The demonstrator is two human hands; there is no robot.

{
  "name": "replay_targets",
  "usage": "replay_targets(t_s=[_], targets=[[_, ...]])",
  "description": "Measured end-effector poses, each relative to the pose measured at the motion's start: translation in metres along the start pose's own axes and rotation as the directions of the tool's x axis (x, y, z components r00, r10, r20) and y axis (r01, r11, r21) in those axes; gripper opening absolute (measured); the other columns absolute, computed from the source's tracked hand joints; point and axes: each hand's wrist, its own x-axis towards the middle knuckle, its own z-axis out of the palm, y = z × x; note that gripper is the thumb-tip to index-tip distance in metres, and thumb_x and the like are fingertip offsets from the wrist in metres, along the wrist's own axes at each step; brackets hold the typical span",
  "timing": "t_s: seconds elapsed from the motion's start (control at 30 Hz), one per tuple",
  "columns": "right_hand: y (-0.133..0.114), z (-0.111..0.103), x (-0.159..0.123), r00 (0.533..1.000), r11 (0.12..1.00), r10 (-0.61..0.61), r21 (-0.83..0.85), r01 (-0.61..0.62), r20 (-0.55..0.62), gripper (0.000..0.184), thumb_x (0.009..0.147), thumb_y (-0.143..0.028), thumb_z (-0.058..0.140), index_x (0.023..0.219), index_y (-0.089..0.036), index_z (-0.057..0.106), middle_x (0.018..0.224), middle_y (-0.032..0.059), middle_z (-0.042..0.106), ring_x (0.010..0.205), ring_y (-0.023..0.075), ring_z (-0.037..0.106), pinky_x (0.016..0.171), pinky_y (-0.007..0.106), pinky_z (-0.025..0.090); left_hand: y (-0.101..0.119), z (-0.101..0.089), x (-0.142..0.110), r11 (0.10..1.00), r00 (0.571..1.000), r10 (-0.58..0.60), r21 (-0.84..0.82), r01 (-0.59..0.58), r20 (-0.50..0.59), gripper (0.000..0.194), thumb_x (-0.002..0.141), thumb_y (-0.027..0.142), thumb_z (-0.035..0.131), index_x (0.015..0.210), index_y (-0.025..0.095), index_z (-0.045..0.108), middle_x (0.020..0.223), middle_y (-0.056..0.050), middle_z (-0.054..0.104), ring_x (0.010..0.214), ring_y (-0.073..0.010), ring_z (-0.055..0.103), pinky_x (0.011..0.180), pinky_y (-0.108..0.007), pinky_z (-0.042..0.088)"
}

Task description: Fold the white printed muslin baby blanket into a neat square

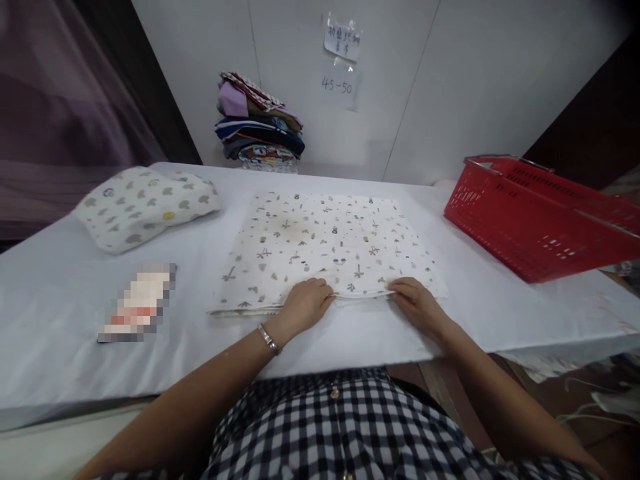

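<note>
A white cloth (pixel 325 233) printed with small leaf and figure motifs lies folded into a layered rectangle on the white-covered table. My left hand (pixel 307 303) grips its near edge around the middle, fingers curled over the fabric. Further right along the same edge, my right hand (pixel 415 303) pinches the cloth between thumb and fingers. Between the two hands the edge bulges up slightly. The cloth's left near corner shows several stacked layers.
A second printed cloth (pixel 145 207) lies crumpled at the left, with a blurred-out flat object (pixel 137 303) nearer me. A red basket (pixel 540 220) stands at the right. Behind the table rises a pile of folded fabrics (pixel 260 127), beside a wall bearing paper notes (pixel 341 83).
</note>
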Motion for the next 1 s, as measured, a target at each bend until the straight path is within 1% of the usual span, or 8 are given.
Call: replay_targets(t_s=[0.13,0.3,0.4,0.5,0.57,0.7,0.83,1.0], targets=[[0.005,0.000,0.006,0.991,0.988,0.123,0.092,-0.127,0.047,0.025,0.089,-0.032,0.042,0.101,-0.024,0.063,0.095,0.0056,0.065,0.089,0.0204,0.059,0.081,0.035,0.048,0.000,-0.004,0.004,0.992,0.995,-0.101,-0.080,0.102,0.013,0.027,0.090,0.028,0.037,0.083,0.018,0.062,0.085,-0.004,0.063,0.081,-0.0174,0.056,0.069,-0.029,0.041],[0.001,0.005,0.007,0.970,0.964,0.242,0.124,-0.236,-0.039,0.022,0.088,-0.034,0.045,0.100,-0.023,0.060,0.094,0.0045,0.066,0.086,0.0199,0.060,0.080,0.034,0.047,0.000,-0.003,0.005,0.986,0.990,-0.138,-0.092,0.138,0.008,0.031,0.091,0.029,0.034,0.082,0.018,0.062,0.084,-0.004,0.064,0.080,-0.0182,0.057,0.067,-0.029,0.040],[-0.003,0.006,0.003,0.967,0.963,0.249,0.113,-0.243,-0.044,0.019,0.089,-0.032,0.043,0.093,-0.022,0.058,0.086,0.0037,0.065,0.079,0.0186,0.059,0.074,0.032,0.047,0.000,-0.001,0.006,0.984,0.989,-0.146,-0.100,0.146,0.010,0.030,0.090,0.028,0.034,0.079,0.018,0.060,0.083,-0.004,0.063,0.078,-0.0175,0.057,0.066,-0.028,0.039],[-0.005,0.007,0.001,0.980,0.982,0.174,0.086,-0.165,-0.098,0.017,0.090,-0.027,0.041,0.095,-0.022,0.057,0.091,0.0051,0.064,0.084,0.0190,0.059,0.078,0.033,0.047,0.000,0.001,0.006,0.988,0.990,-0.141,-0.063,0.140,-0.005,0.029,0.091,0.027,0.035,0.079,0.017,0.060,0.082,-0.004,0.063,0.078,-0.0176,0.056,0.065,-0.029,0.039],[-0.003,0.008,0.000,0.989,0.997,0.065,0.057,-0.058,-0.136,0.017,0.090,-0.022,0.041,0.095,-0.022,0.057,0.097,0.0065,0.063,0.091,0.0196,0.058,0.081,0.035,0.047,0.000,0.004,0.005,0.993,0.993,-0.117,-0.013,0.117,-0.031,0.028,0.091,0.027,0.036,0.079,0.017,0.059,0.081,-0.004,0.062,0.078,-0.0175,0.056,0.066,-0.029,0.039],[0.002,0.012,0.000,0.980,0.988,-0.156,-0.034,0.153,-0.125,0.019,0.089,-0.016,0.042,0.090,-0.023,0.060,0.102,0.0080,0.061,0.096,0.0213,0.056,0.082,0.039,0.049,0.000,0.010,0.003,0.994,0.993,-0.036,0.101,0.048,-0.116,0.026,0.092,0.026,0.036,0.081,0.017,0.057,0.080,-0.003,0.060,0.077,-0.0167,0.055,0.068,-0.029,0.040],[0.002,0.014,0.000,0.972,0.980,-0.173,-0.122,0.155,-0.159,0.023,0.088,-0.016,0.044,0.104,-0.022,0.059,0.106,0.0099,0.060,0.100,0.0232,0.055,0.085,0.043,0.048,-0.001,0.012,-0.001,0.977,0.977,0.060,0.213,-0.015,-0.203,0.023,0.092,0.024,0.037,0.083,0.017,0.057,0.081,-0.004,0.060,0.078,-0.0172,0.053,0.070,-0.031,0.041],[-0.001,0.011,-0.002,0.967,0.962,-0.231,-0.174,0.210,-0.107,0.029,0.086,-0.018,0.049,0.114,-0.022,0.055,0.117,0.0108,0.057,0.111,0.0256,0.051,0.092,0.047,0.044,-0.004,0.016,-0.005,0.951,0.963,0.160,0.295,-0.091,-0.217,0.015,0.085,0.009,0.046,0.090,0.018,0.058,0.088,-0.004,0.061,0.080,-0.0184,0.053,0.069,-0.032,0.041]])
